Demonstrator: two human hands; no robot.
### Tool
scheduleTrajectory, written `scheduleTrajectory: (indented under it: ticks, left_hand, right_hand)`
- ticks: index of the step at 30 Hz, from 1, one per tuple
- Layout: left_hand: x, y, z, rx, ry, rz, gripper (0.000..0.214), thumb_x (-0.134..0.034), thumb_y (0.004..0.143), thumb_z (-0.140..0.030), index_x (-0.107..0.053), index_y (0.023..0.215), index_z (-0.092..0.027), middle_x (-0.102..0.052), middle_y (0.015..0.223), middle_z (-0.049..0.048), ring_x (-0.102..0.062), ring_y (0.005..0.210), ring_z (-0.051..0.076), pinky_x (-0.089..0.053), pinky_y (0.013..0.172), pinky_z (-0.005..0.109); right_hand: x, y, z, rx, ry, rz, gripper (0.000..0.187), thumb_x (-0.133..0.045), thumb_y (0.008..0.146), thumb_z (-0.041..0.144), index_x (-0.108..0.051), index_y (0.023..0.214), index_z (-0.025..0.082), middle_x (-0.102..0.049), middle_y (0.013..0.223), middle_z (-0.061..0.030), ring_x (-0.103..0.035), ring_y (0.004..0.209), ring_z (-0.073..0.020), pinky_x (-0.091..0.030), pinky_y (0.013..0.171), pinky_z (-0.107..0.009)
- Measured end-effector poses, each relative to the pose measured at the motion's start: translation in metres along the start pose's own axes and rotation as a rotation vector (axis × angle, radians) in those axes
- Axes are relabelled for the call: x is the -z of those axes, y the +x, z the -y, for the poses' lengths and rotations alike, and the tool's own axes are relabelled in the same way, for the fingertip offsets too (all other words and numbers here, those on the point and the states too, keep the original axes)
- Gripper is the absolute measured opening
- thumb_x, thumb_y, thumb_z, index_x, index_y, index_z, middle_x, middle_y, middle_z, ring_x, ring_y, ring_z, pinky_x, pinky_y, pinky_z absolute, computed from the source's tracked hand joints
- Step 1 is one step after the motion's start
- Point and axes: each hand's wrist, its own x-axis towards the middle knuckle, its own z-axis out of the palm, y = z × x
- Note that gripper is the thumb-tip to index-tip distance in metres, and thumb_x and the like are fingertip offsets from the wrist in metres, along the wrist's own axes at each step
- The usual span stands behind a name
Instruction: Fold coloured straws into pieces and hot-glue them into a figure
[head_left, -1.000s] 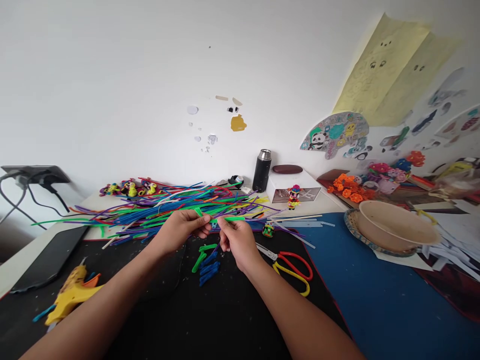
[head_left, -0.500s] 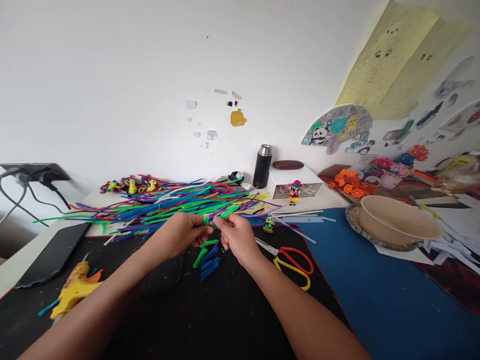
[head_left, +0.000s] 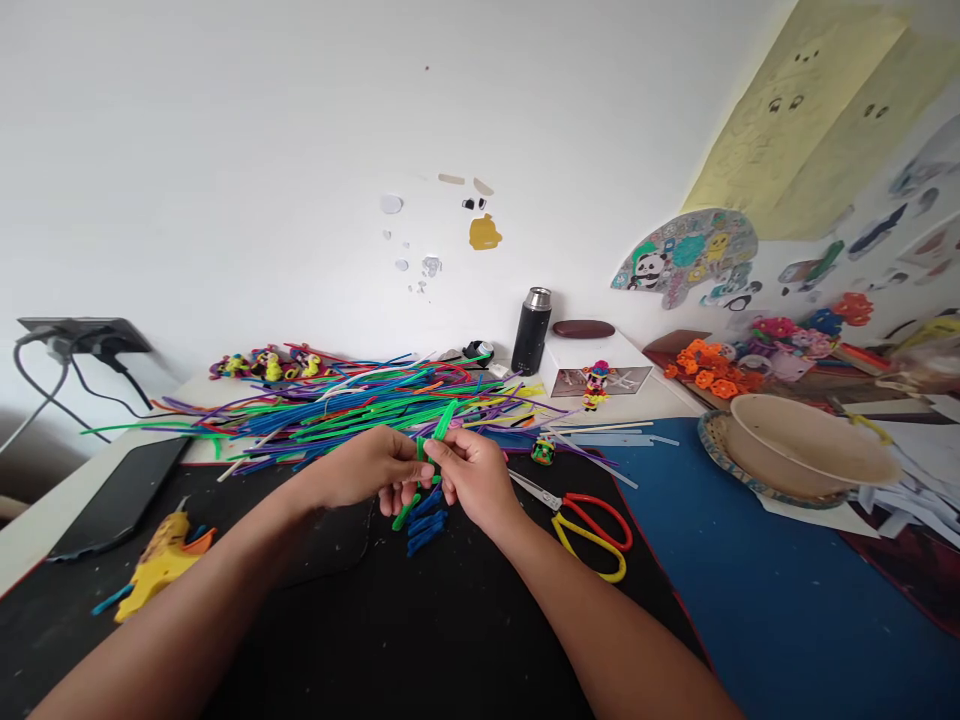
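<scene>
My left hand [head_left: 379, 470] and my right hand [head_left: 471, 475] meet fingertip to fingertip above the black mat. Between them is a green pipe cleaner [head_left: 446, 420], its folded end rising over my right thumb. Both hands are closed in a pinch on it. Just below my fingers lie short blue pipe-cleaner pieces [head_left: 426, 532] and a short green piece [head_left: 405, 513]. To the right of my right hand rest scissors [head_left: 556, 500] with one red and one yellow handle. A large pile of loose pipe cleaners [head_left: 330, 405] spreads behind both hands.
A yellow glue gun [head_left: 161, 570] lies on the left, near a dark tablet-like slab [head_left: 124, 500]. Behind stand a black flask [head_left: 532, 335], a white box [head_left: 585, 355] and small figurines [head_left: 596, 385]. A beige bowl [head_left: 817, 450] sits at right, on the blue mat's far side.
The green pipe cleaner now stands up higher between my fingers. My hands stay together, and the whole view has shifted slightly.
</scene>
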Motion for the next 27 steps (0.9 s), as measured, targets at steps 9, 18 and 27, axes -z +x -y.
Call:
scheduleTrajectory:
  ticks: [9,18,27]
  left_hand:
    - [-0.01,-0.001,0.001,0.025,0.126,-0.133,0.04,-0.073,0.078,-0.052,-0.063,0.053,-0.022,-0.067,0.051,0.0023,-0.062,0.042,0.018,-0.045,0.045,0.025]
    - [-0.021,0.003,0.006,0.008,0.264,-0.188,0.033,-0.066,0.075,-0.033,-0.063,0.044,-0.025,-0.061,0.043,0.0032,-0.056,0.037,0.02,-0.038,0.044,0.027]
    - [-0.001,0.0,0.001,-0.082,-0.084,0.041,0.041,-0.081,0.076,-0.059,-0.08,0.082,-0.019,-0.079,0.082,0.0088,-0.072,0.063,0.022,-0.058,0.062,0.029]
  right_hand:
    - [-0.001,-0.004,0.004,0.01,-0.077,-0.01,0.041,-0.07,0.092,0.058,-0.058,0.073,0.024,-0.055,0.049,0.0059,-0.046,0.037,-0.0116,-0.033,0.043,-0.025]
    - [-0.002,-0.005,-0.012,0.03,-0.312,-0.032,0.042,-0.069,0.096,0.055,-0.053,0.072,0.025,-0.061,0.054,0.0041,-0.057,0.044,-0.0145,-0.038,0.05,-0.026]
    - [0.001,0.004,0.0,-0.1,0.184,-0.03,0.051,-0.075,0.081,0.07,-0.056,0.082,0.023,-0.055,0.047,0.0075,-0.051,0.036,-0.0123,-0.034,0.038,-0.023]
